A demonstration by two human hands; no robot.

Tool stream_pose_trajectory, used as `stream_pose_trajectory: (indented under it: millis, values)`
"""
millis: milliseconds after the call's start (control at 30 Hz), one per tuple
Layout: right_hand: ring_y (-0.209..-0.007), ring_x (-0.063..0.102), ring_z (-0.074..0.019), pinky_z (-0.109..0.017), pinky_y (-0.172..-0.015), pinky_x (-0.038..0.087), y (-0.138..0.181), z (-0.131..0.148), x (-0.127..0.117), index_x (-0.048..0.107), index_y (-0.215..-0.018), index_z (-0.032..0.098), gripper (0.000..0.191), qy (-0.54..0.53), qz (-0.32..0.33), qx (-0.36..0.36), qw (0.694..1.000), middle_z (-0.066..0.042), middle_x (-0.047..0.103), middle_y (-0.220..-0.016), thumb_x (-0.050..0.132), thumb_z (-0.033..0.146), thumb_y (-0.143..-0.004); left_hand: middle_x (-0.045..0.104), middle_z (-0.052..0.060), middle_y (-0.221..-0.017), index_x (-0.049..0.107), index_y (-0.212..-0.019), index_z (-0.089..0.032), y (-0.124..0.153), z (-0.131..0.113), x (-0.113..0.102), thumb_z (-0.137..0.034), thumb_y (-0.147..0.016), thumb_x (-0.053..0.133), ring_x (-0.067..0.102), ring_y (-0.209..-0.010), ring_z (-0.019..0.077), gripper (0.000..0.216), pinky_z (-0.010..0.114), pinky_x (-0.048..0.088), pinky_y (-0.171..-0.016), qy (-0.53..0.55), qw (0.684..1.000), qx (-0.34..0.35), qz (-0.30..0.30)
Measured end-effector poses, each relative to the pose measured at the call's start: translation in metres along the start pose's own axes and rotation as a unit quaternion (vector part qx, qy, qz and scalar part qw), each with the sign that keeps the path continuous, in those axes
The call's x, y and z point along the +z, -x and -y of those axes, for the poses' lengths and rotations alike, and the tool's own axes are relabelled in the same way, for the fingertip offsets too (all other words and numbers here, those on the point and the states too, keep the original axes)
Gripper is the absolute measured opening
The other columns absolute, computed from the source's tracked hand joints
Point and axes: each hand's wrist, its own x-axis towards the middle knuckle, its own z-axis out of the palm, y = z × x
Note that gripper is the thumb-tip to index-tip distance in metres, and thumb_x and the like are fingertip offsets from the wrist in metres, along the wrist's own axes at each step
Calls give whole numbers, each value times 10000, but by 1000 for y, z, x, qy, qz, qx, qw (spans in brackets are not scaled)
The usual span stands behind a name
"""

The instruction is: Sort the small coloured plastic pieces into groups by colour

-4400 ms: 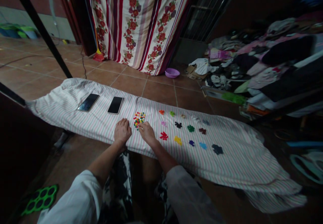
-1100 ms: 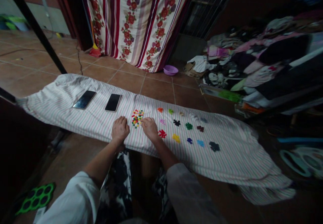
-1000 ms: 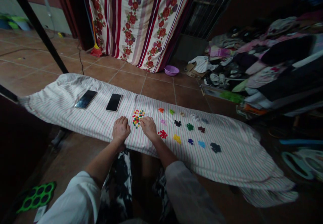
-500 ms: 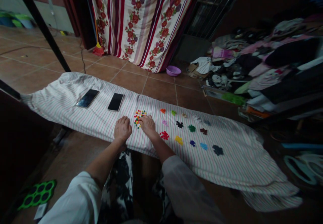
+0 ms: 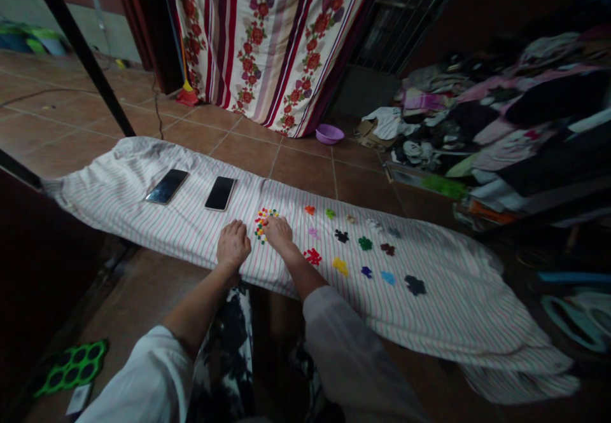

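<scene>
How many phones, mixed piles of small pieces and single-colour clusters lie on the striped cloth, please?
Phones: 2
Mixed pile, touched by the right hand: 1
Single-colour clusters: 14
Total: 17

white long sleeves (image 5: 143,378) pushed up — black-and-white patterned garment (image 5: 224,359) below.

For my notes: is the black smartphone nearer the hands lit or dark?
Dark: the black smartphone shows no lit screen, lying flat.
</scene>
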Motion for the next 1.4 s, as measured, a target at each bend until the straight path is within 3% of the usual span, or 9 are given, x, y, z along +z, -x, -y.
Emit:
stream_pose_trajectory:
  millis: [233, 600, 933, 1133, 1400]
  values:
    - [-892, 567, -195, -291, -782, 387, 1, 2, -2, 676, -887, 229, 142, 4, -10, 5, 1000, -57, 682, -904, 551, 198, -827, 617, 143, -1229, 619, -1090, -133, 0, -1, -1, -196, -802, 420, 507, -1224, 275, 356, 444, 378, -1044, 0, 1000, -2, -1]
    - [-799, 587, -151, -241, -722, 408, 12, -13, -3, 611, -902, 223, 161, -123, -76, -11, 989, -8, 673, -864, 499, 161, -804, 614, 147, -1228, 622, -1090, -129, -1, -2, -2, -188, -795, 427, 501, -1227, 273, 358, 435, 366, -1054, 9, 1000, -9, 4]
    - [-725, 581, -151, -267, -728, 432, 52, -72, -24, 628, -842, 202, 141, -164, -97, 21, 981, -7, 653, -786, 512, 191, -764, 619, 146, -1225, 628, -1088, -114, 0, -1, -1, -189, -804, 420, 509, -1213, 269, 361, 423, 371, -1051, -9, 1000, 1, -5]
    - [-897, 569, -198, -333, -874, 411, 80, -111, -35, 652, -777, 196, 127, -112, -142, -15, 983, -54, 648, -870, 529, 229, -785, 613, 169, -1232, 625, -1095, -112, 0, 1, 1, -183, -797, 428, 501, -1220, 282, 364, 453, 370, -1046, 3, 1000, 1, -4]
    - [-1031, 527, -242, -379, -920, 407, 104, -122, -29, 683, -796, 189, 129, -72, -172, -9, 982, -105, 611, -1039, 565, 241, -792, 625, 162, -1220, 636, -1074, -95, 0, 0, -2, -179, -782, 446, 521, -1207, 275, 359, 414, 381, -1039, -18, 1000, 6, -11]
